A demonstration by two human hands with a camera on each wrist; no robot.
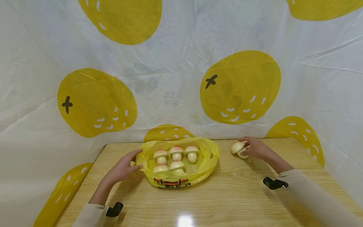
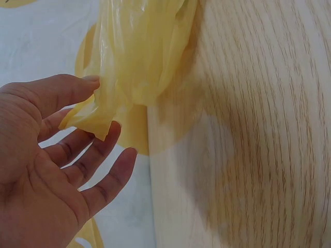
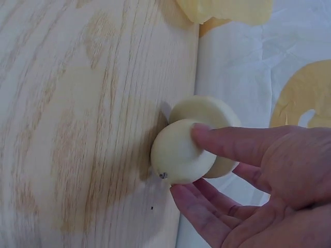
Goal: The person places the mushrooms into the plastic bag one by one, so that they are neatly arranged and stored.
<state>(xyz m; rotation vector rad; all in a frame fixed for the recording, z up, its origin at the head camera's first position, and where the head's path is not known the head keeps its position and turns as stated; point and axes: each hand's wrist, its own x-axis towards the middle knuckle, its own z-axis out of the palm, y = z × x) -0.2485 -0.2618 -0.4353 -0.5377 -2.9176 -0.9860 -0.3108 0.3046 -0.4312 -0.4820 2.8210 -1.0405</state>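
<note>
My left hand (image 1: pixel 120 167) is at the left rim of a yellow plastic bag (image 1: pixel 205 175). In the left wrist view, the bag's loose edge (image 2: pixel 95 116) lies between the thumb and the fingers, held lightly. Inside the bag, several toy mushrooms (image 1: pixel 192 154) with cream stems and pinkish-cream caps are visible. Right of the bag, my right hand (image 1: pixel 255 148) grips another toy mushroom (image 1: pixel 237 147), tilted on its side. The right wrist view shows the thumb on its rounded stem (image 3: pixel 178 150) and the fingertips beneath; its cap (image 3: pixel 207 111) is partly hidden behind the stem.
A light wooden table (image 1: pixel 215 201) carries everything. White cloth (image 1: pixel 170 104) printed with large yellow fruit hangs behind it and at both sides. Dark wrist devices (image 1: pixel 114 209) are worn near both sleeves.
</note>
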